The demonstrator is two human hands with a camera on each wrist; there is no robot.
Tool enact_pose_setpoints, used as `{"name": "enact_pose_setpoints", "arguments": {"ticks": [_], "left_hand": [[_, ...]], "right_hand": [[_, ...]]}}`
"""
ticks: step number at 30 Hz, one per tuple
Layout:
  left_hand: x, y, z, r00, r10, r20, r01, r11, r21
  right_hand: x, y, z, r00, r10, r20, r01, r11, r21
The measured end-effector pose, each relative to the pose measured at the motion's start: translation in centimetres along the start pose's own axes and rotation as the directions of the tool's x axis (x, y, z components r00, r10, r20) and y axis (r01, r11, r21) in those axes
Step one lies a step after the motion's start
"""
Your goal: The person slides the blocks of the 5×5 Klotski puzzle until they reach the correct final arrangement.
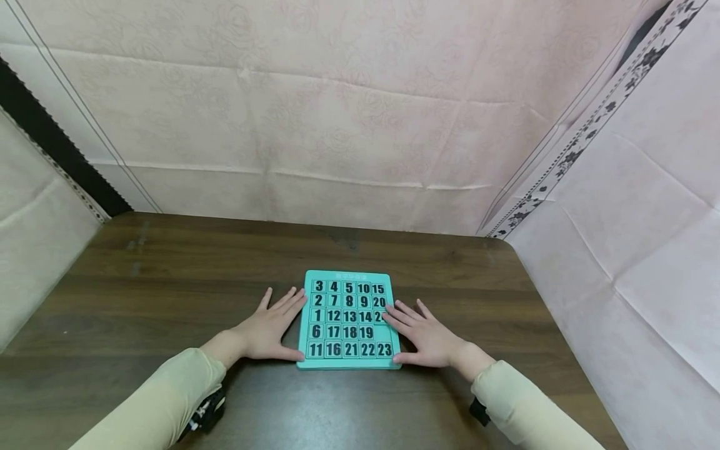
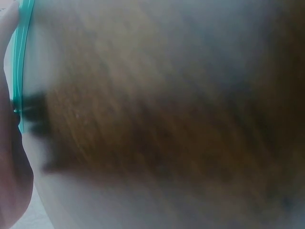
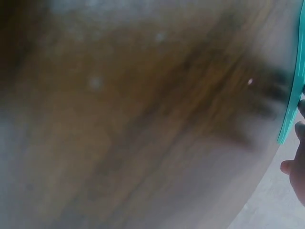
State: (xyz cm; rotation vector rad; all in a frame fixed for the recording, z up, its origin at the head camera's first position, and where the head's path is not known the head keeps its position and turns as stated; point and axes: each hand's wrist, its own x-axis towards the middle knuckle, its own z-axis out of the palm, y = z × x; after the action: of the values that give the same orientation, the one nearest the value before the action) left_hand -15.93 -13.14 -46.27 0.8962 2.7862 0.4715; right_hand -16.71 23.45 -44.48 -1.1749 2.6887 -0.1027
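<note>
- Dial centred on the turquoise number board point(image 1: 349, 364), 12 pointing away from me.
- Far left: a pale cloth point(image 1: 39, 206) hangs beyond the tabletop point(image 1: 169, 294). Wood surface runs from my left hand to its side edge at 9 to 10 o'clock, giving lateral room.
- My left hand point(image 1: 267, 334): fingers straight and fanned wide, thumb well apart. Index fingertip at the board's edge at 10 o'clock, thumb tip at 8; no grip round it.
- Centre: the board lies flat between my hands, a shallow frame carrying number tiles point(image 1: 350, 316). Rows from 12 down: 3 4 5 10 15; 2 7 8 9 20; 1 12 13 14 and one starting with 2, its second digit under my fingertip; 6 17 18 19, then a plain turquoise cell point(image 1: 383, 332); 11 16 21 22 23.
- Toward 12: tabletop runs on to its back edge, meeting the back cloth point(image 1: 315, 125).
- My right hand point(image 1: 429, 337): fingers extended, spread, gripping nothing. Fingertips reach over the rim onto the right column at 3 o'clock; thumb tip at the edge, 4 to 5.
- Far right: wood continues to a slanting edge; beyond, at 2 to 4, a white cloth point(image 1: 630, 250).
</note>
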Motion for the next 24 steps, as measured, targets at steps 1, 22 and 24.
{"name": "enact_pose_setpoints", "arguments": {"ticks": [1,22,24], "left_hand": [[0.0,0.0,0.0,1.0,0.0,0.001,0.0,1.0,-0.001],[0.1,-0.3,0.2,1.0,0.009,-0.01,-0.009,1.0,0.024],[0.1,-0.3,0.2,1.0,0.008,-0.011,-0.008,1.0,0.023]], "right_hand": [[0.0,0.0,0.0,1.0,-0.001,-0.002,0.001,1.0,0.0],[-1.2,-0.9,0.6,1.0,-0.02,0.002,0.02,1.0,0.001],[-1.3,-1.0,0.6,1.0,-0.02,0.007,0.02,1.0,0.002]]}}
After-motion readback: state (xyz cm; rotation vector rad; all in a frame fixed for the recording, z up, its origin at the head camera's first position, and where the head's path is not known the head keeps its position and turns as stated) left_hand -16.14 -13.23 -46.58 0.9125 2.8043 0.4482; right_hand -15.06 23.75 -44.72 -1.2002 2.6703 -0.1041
